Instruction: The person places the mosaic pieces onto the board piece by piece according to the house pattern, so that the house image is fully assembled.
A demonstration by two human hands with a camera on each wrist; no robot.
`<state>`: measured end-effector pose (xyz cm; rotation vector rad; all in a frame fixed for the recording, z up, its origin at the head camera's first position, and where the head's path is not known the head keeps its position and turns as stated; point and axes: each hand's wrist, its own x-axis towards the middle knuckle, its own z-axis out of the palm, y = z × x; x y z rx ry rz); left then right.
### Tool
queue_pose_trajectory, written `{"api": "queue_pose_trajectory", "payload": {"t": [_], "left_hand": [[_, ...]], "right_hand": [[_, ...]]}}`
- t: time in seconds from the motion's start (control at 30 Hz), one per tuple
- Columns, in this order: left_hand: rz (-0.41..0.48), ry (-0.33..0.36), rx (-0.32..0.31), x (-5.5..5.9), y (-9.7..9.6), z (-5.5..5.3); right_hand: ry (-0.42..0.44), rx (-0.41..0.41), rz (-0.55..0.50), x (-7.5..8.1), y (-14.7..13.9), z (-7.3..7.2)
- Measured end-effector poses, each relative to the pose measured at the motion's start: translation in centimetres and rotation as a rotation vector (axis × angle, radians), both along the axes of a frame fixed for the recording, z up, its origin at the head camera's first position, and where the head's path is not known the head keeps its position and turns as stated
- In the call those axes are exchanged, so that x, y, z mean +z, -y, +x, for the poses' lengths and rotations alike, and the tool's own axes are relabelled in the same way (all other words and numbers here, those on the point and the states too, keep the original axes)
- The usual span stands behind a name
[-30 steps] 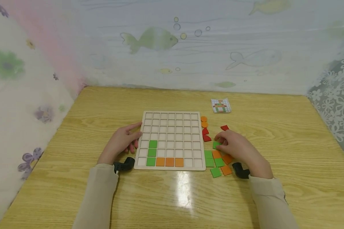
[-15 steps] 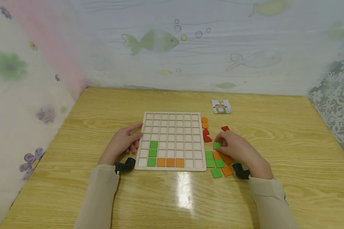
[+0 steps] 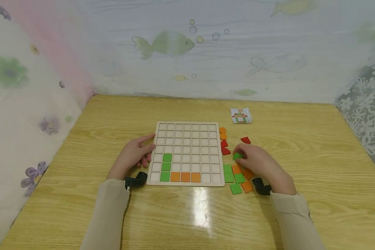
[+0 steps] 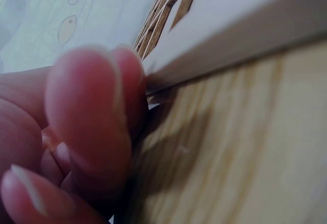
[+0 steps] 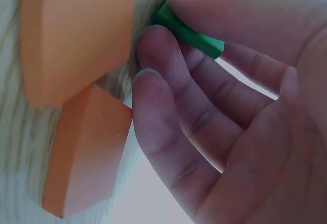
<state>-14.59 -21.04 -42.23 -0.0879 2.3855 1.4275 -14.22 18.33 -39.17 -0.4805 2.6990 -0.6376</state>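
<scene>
A pale wooden grid board [image 3: 186,150] lies flat in the middle of the table, with green square tiles [image 3: 166,166] in one column and orange square tiles [image 3: 185,177] along its bottom row. At the board's left edge rests my left hand [image 3: 132,152], its index finger and thumb against the frame; the left wrist view shows the fingertips [image 4: 87,94] right at the board's side. To the right of the board, my right hand [image 3: 257,161] pinches a green square tile [image 5: 191,32] between thumb and fingers. Tilted in the grip, it is partly covered by the fingers.
Beside the board's right edge lie loose green and orange square tiles [image 3: 235,189], red quarter-round pieces [image 3: 226,151] and orange round pieces [image 3: 223,130]. Another red piece [image 3: 246,140] lies behind the right hand. A small printed pattern card [image 3: 241,115] sits farther back.
My right hand has lifted slightly with the green tile, which now sits more tilted between the fingers. More of the red piece behind it shows. My left hand stays at the board's edge.
</scene>
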Motion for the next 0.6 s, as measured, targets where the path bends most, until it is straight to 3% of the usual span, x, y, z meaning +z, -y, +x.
{"api": "queue_pose_trajectory", "payload": {"t": [0.6], "left_hand": [[-0.001,-0.011,-0.004,0.1,0.1,0.1]], "right_hand": [[-0.116,-0.009,-0.073,0.6,1.9,0.7]]}}
